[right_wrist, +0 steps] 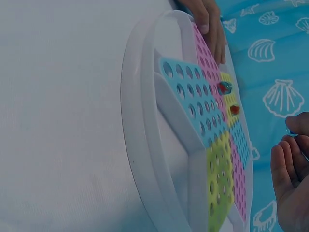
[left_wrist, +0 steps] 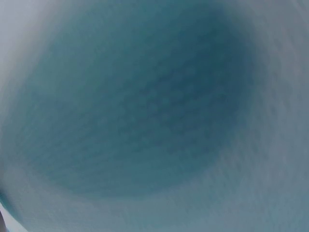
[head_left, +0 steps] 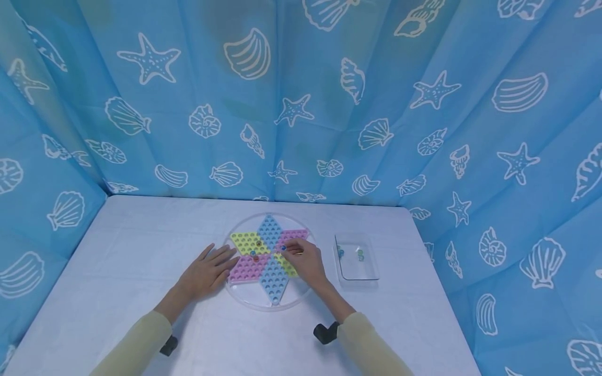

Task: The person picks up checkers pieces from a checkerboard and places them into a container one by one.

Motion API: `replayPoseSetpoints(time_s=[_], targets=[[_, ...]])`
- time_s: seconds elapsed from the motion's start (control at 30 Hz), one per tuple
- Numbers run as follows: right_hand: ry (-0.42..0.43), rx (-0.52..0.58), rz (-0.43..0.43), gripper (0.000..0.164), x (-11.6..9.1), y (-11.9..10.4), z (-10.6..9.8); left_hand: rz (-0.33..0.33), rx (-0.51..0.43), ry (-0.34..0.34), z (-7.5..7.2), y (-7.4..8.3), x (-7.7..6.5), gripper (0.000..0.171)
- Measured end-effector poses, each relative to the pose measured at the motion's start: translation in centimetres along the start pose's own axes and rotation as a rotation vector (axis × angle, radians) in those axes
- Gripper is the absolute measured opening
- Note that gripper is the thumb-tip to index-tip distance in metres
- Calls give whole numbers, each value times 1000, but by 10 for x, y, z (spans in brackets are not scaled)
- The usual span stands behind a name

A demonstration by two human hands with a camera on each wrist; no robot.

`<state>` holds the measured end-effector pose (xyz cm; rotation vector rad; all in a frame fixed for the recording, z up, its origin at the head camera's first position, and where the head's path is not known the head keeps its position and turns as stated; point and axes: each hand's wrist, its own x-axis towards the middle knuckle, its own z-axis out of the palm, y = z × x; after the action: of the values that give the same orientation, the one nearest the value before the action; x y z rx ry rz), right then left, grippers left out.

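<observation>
Centrally, board [head_left: 274,279] on table [head_left: 141,240], curtain [head_left: 254,115] behind.

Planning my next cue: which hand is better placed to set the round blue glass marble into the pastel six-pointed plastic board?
Probably the right hand: its fingers pinch the blue marble over the board. The left hand lies at the board's left edge.

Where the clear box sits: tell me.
In the head view, the clear box stands on the table, right of the star board and the right hand.

blue curtain [head_left: 310,136] printed with white seashells and starfish, hanging behind a white-covered table [head_left: 141,245]
</observation>
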<state>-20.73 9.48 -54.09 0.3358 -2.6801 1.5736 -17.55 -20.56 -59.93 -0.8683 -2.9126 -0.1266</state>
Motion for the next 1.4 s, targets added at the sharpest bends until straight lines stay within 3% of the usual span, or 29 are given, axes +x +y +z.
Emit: replayPoseSetpoints(time_s=[0.37, 0.83, 1.4], targets=[[56, -15, 57, 20, 0, 9, -33, 0, 6, -9, -2, 2, 0, 53], [105, -55, 117, 20, -7, 35, -81, 23, 2, 42, 3, -1, -1, 51], [113, -115, 169, 21, -15, 64, -114, 9, 9, 17, 2, 0, 1, 52]])
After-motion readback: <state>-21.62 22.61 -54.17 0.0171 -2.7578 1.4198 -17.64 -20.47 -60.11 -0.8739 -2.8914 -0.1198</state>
